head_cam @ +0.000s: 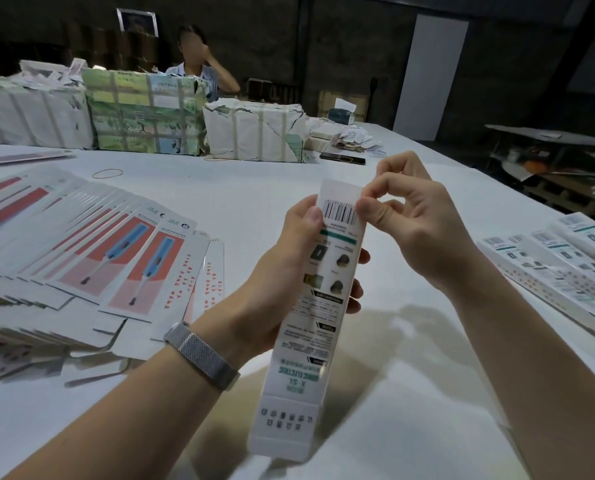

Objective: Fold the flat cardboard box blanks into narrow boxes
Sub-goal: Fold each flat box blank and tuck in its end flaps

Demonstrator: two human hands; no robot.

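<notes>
While the near end of the narrow box (318,306) hangs open toward the viewer, its bottom flap (282,427) unfolded and untouched, the work sits at the far end. The box's long axis runs away from the body, tilted slightly right, held above the white table (393,393). The left hand (289,271) wraps its middle, thumb on the printed face beside the barcode, fingers curled round the far side. The right hand (403,216) pinches the top flap (341,190) between thumb and forefinger, so it is the nearer hand for tucking that end; the left only steadies. Flat blanks (116,258) fan out to the left, finished boxes (559,268) lie to the right. Strapped bundles (143,112) line the far edge.
</notes>
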